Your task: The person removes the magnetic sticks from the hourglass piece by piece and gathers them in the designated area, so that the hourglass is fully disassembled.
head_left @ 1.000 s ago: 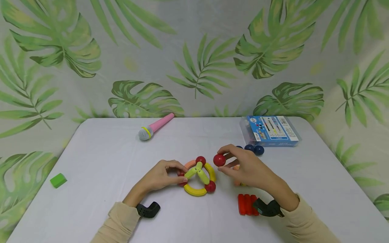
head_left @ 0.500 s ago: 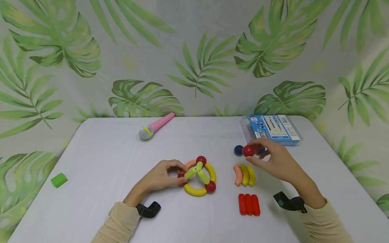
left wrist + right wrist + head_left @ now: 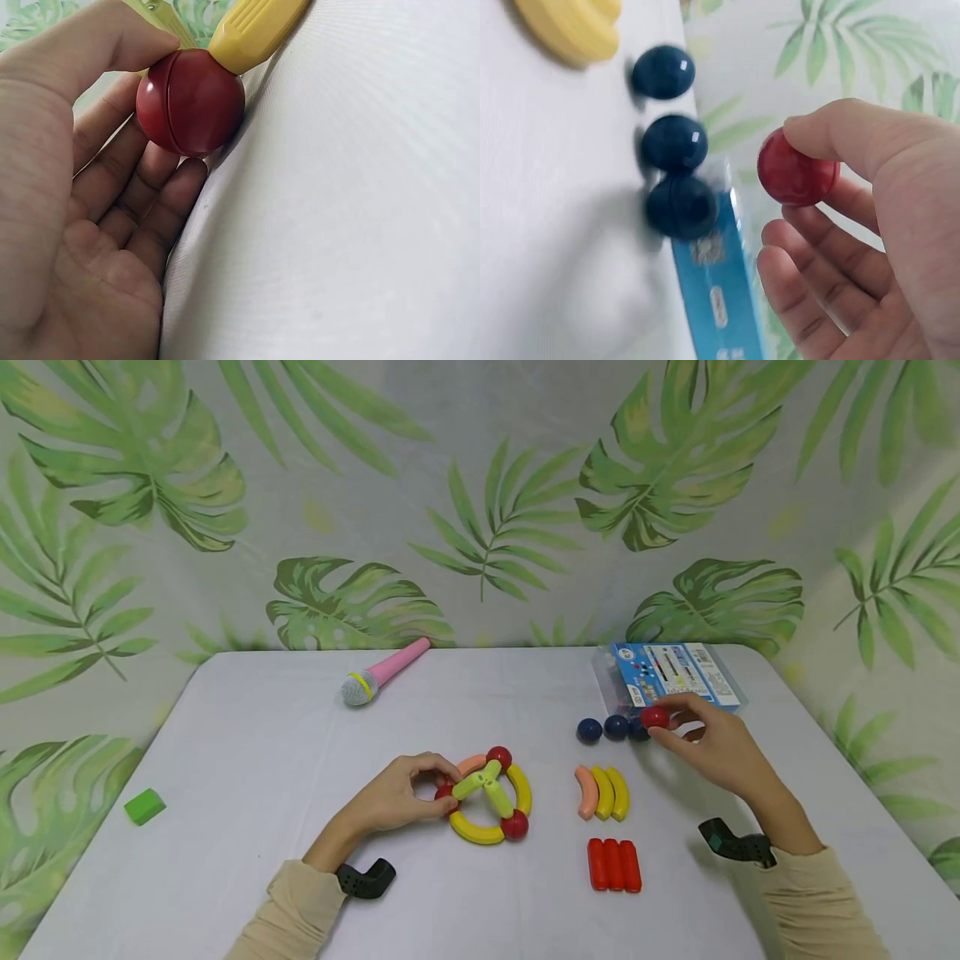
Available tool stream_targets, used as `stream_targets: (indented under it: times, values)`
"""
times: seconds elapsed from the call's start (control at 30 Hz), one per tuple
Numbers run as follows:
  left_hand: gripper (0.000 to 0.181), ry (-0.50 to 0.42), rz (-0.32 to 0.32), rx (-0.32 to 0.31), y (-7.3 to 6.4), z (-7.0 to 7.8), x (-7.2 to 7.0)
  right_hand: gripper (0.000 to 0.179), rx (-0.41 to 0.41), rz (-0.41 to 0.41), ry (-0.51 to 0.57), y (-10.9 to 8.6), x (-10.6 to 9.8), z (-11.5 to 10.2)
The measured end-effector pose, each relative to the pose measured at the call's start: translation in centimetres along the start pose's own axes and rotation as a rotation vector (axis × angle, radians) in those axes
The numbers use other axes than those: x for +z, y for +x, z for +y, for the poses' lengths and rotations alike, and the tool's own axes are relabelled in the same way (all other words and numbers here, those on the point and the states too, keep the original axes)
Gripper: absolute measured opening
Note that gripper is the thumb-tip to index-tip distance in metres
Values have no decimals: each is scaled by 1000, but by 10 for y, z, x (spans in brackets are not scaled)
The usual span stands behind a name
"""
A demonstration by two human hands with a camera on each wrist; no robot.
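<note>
My right hand (image 3: 716, 739) pinches a loose red ball (image 3: 799, 166) between thumb and fingers. In the head view that ball overlaps the rightmost of three dark blue balls (image 3: 589, 731); the right wrist view shows it apart from them. My left hand (image 3: 401, 793) grips a red ball (image 3: 191, 103) at the left corner of a ring-shaped build, thumb on top and fingers behind. Yellow curved rods (image 3: 477, 833) and a salmon curved rod (image 3: 472, 766) join its red corner balls (image 3: 514, 825). Light green rods (image 3: 496, 797) rise from these and meet over the middle.
Right of the build lie a salmon curved rod (image 3: 588, 792), two yellow curved rods (image 3: 611, 793) and three red straight rods (image 3: 615, 865). A blue-labelled clear box (image 3: 675, 672) stands behind the blue balls. Farther off are a pink toy microphone (image 3: 385, 672) and a green block (image 3: 145, 807).
My right hand has carried the red ball rightward from beside the build to the blue balls. The build has turned slightly under my left hand, which stays put.
</note>
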State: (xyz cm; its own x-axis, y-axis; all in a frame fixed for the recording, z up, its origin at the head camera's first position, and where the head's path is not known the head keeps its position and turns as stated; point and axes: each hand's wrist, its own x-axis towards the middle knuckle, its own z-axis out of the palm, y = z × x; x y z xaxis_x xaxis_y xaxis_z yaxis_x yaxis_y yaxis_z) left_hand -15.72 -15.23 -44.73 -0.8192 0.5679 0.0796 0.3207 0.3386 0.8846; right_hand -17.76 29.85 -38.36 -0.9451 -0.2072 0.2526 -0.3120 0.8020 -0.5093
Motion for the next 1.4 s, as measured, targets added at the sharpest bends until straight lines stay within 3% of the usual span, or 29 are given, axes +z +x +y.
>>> stream_targets:
  times: [0.37, 0.63, 1.03, 1.23, 1.4]
  values:
    - [23, -4, 5, 7, 0, -2, 0, 45, 131, -18, -39, -3, 2, 29]
    - [24, -6, 14, 16, 1, -3, 1, 42, 140, -25, -63, -3, 12, 44]
    - [25, 1, 17, 1, 1, -2, 0, 47, 143, -57, -73, -3, 10, 41]
    - [24, -2, 23, -1, 0, -2, 0, 46, 96, -17, -80, -1, 4, 30]
    - [24, -24, 26, 12, 0, -2, 0, 42, -33, 83, -67, 2, 7, 4]
